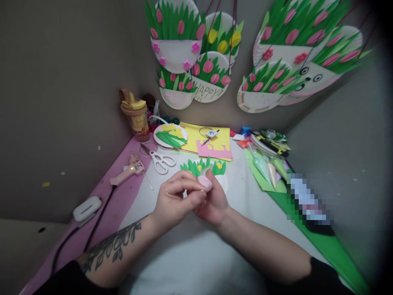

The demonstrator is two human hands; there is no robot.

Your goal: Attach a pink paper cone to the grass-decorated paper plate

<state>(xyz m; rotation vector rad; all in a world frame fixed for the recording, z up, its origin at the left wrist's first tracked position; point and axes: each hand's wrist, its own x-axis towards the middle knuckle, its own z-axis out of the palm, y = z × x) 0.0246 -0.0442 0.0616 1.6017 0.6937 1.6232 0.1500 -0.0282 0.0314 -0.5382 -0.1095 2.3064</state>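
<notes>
Both my hands meet over the middle of the white table (190, 254). My left hand (176, 198) pinches a small pink paper piece (205, 182) between thumb and fingers. My right hand (215, 203) is curled under the same pink piece and holds it from the other side. Just beyond my fingers lies a paper plate craft (215, 170) with green paper grass and small yellow flowers, partly hidden by my hands.
White scissors (159, 160) and a pink glue gun (127, 174) with its black cord lie to the left. Yellow and pink paper sheets (211, 143), a plate with green strips (170, 137), a lidded cup (136, 116) and green paper (325, 241) surround them. Finished plate crafts (178, 45) hang on the wall.
</notes>
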